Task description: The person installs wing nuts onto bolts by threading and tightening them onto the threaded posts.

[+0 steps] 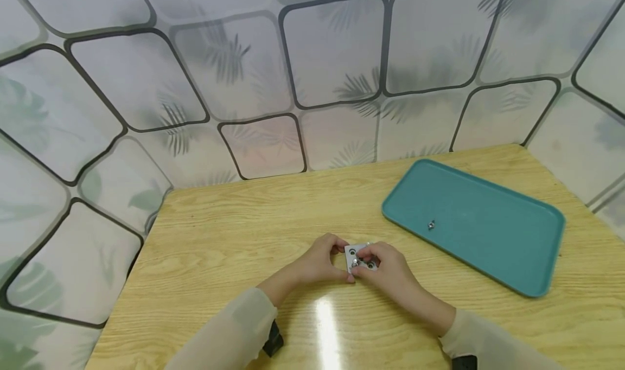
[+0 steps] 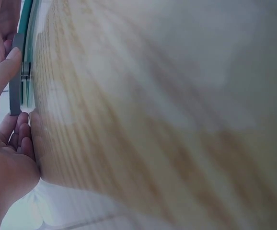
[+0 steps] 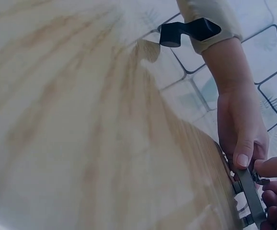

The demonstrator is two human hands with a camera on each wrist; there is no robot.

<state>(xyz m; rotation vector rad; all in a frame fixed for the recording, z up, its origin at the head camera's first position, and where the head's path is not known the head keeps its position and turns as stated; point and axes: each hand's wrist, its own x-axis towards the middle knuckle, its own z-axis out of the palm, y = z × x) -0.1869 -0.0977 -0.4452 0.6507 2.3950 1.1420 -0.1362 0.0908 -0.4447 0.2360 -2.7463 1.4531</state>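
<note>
A small light-grey metal plate (image 1: 349,249) with round holes lies between the two hands over the table. My left hand (image 1: 317,263) grips it by the left side, thumb at the near edge and fingers at the far edge. Edge-on in the left wrist view, the grey plate (image 2: 15,91) sits between that hand's thumb and fingers. My right hand (image 1: 390,267) pinches a small shiny metal fastener (image 1: 355,262) at the plate's face; its exact kind I cannot tell. In the right wrist view, short metal pieces (image 3: 247,220) stick out from the plate's underside.
A teal tray (image 1: 493,223) lies at the right on the wooden table (image 1: 229,223). One small metal piece (image 1: 431,225) sits in it near its left edge. Patterned wall covering (image 1: 337,50) rises behind the table's back edge and at both sides.
</note>
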